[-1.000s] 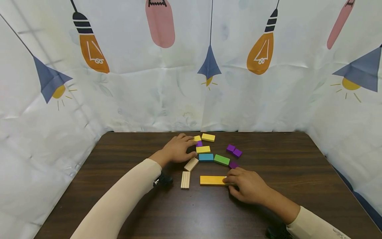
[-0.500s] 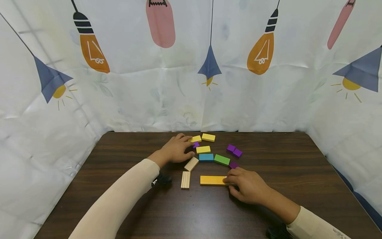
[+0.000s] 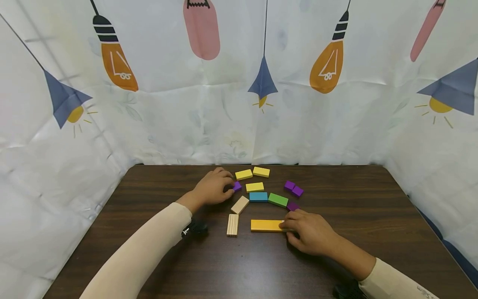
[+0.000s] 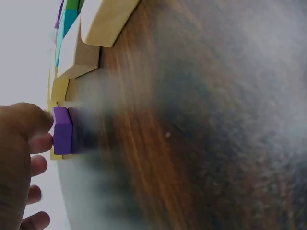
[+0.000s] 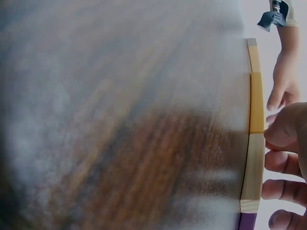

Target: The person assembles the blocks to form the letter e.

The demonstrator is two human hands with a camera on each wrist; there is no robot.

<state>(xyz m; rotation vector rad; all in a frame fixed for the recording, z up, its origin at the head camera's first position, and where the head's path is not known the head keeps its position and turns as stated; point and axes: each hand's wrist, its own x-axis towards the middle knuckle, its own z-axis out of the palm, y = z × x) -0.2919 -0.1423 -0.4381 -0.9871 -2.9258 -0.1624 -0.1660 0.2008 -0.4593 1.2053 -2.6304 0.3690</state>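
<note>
While the left hand narrowly pinches a purple block toward the tabletop's far edge | right hand, fingers relaxed, touches an orange block

The left hand partly hides a purple block.

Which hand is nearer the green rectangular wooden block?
Right. The right hand is close to the green block, on its near right side; the left hand is farther, leftward past the blue rectangular wooden block.
</note>
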